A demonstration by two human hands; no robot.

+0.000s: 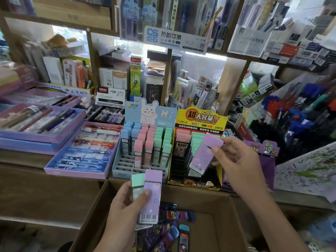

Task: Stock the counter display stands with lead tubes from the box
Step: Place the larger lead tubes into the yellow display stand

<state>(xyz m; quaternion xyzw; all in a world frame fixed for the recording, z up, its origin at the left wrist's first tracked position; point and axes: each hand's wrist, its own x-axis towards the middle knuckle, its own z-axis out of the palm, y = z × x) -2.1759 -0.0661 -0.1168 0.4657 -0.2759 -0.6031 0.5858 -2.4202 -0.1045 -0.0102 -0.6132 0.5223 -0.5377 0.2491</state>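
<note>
Partway. Right hand [236,159] grip pinches purple flat plastic lead tube [205,155] over half-empty yellow-black cardboard stand [200,120]; left hand [121,208] grip clamps two more tubes [151,195]. Brown cardboard box [218,224] holds the rest.

Purple lead tube [205,153] tilted over yellow-black stand [200,119]. Second purple tube [151,197] and mint tube [137,186] stacked above cardboard box [218,233]; dark tubes [174,215] loose inside. Blue rabbit stand [125,167] holds upright pastel tubes [148,142].
</note>
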